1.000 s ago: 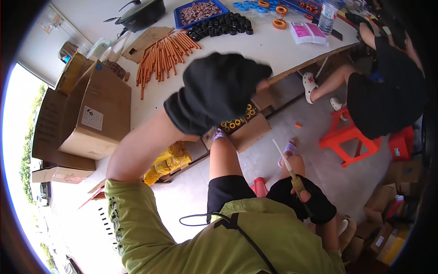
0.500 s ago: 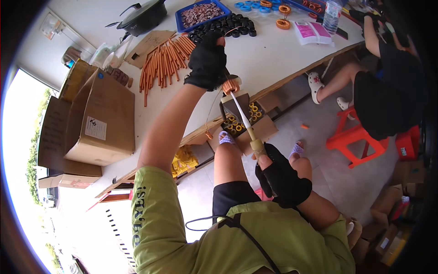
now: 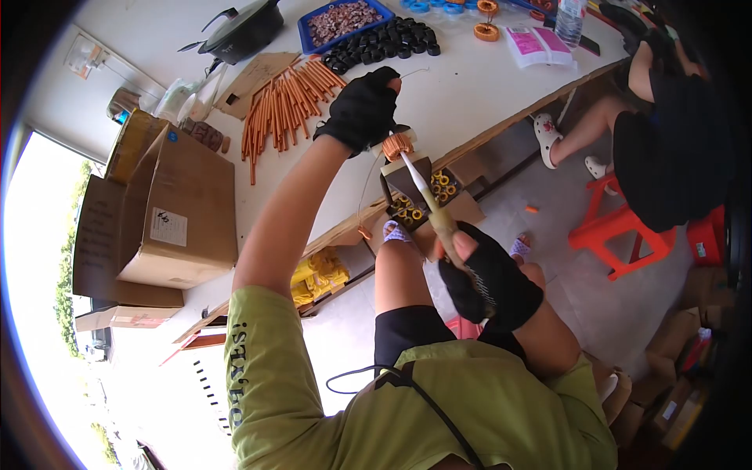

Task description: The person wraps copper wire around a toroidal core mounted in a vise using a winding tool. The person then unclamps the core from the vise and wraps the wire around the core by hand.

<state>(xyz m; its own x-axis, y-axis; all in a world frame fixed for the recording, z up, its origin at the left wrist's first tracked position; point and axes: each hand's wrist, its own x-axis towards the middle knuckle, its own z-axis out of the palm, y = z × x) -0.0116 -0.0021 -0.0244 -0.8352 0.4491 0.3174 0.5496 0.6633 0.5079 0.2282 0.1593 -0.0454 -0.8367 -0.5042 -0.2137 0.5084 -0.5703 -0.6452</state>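
Note:
My left hand (image 3: 359, 113), in a black fingerless glove, is closed beside a copper-wound ring coil (image 3: 397, 146), with a thin wire (image 3: 415, 73) coming from its fingers. The coil sits on a small holder (image 3: 407, 174) at the table edge. Wrapped in my right hand (image 3: 493, 282), also gloved, is the tan handle of a hook tool (image 3: 441, 222). Its pale, tapered shaft points up to the coil, and the tip is at or inside the ring; I cannot tell which. Another wire hangs below the coil, ending in a small copper-coloured bundle (image 3: 364, 233).
Copper-coloured rods (image 3: 282, 110), black rings (image 3: 384, 41) and a blue tray (image 3: 312, 45) lie on the white table (image 3: 470, 102). A cardboard box (image 3: 184, 211) stands at left. Yellow rings (image 3: 407, 210) fill a box below. Another person (image 3: 666, 141) sits at right on a red stool (image 3: 619, 235).
The camera view has shifted slightly. My right hand and the hook tool's handle sit a little differently, with more handle showing. My left hand stays closed near the coil, slightly lower in view.

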